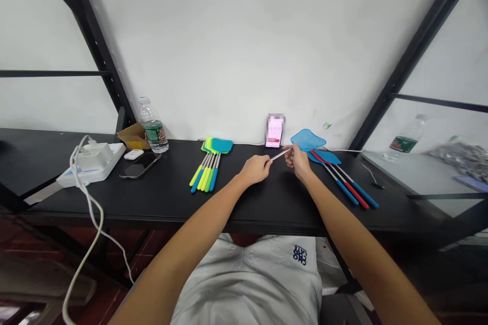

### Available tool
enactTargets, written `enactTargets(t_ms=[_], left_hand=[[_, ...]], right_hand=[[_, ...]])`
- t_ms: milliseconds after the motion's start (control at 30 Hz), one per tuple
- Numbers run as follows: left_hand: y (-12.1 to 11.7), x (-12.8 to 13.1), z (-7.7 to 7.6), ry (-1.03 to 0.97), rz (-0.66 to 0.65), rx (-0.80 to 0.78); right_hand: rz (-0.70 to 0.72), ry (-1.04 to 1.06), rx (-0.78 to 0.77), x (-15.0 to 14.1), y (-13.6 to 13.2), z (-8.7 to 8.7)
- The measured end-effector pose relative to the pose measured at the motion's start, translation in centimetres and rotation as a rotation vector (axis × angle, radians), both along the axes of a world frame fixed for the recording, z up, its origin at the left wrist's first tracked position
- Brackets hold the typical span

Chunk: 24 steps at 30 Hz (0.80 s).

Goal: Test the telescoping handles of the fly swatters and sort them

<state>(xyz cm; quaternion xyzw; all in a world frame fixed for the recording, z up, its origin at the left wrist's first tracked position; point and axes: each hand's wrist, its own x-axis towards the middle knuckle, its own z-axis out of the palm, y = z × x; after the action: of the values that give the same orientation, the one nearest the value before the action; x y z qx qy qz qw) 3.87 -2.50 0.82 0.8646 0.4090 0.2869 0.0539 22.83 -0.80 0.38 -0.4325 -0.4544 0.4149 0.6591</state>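
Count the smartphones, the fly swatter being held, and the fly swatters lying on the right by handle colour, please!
Smartphones: 2
Held fly swatter: 1
Blue-handled fly swatters: 2
Red-handled fly swatter: 1
Total: 6

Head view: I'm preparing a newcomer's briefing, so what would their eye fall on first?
First, the blue mesh fly swatter right of centre, gripped by the left hand and the right hand. Next, the yellow-, green- and blue-handled swatters to the left and the red- and blue-handled swatters to the right. Behind, a lit phone stands before the white wall.
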Motion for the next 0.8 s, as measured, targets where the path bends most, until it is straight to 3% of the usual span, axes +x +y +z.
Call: enactTargets(t_ms=[533,800], left_hand=[[0.0,0.0,-0.2,-0.019,0.023,-0.014],[0.4,0.3,-0.1,-0.132,-0.065,-0.097]], right_hand=[[0.041,0.059,0.012,-1.1,0.0,-0.4],[-0.019,0.000,0.064,-1.3,-0.2,-0.3]])
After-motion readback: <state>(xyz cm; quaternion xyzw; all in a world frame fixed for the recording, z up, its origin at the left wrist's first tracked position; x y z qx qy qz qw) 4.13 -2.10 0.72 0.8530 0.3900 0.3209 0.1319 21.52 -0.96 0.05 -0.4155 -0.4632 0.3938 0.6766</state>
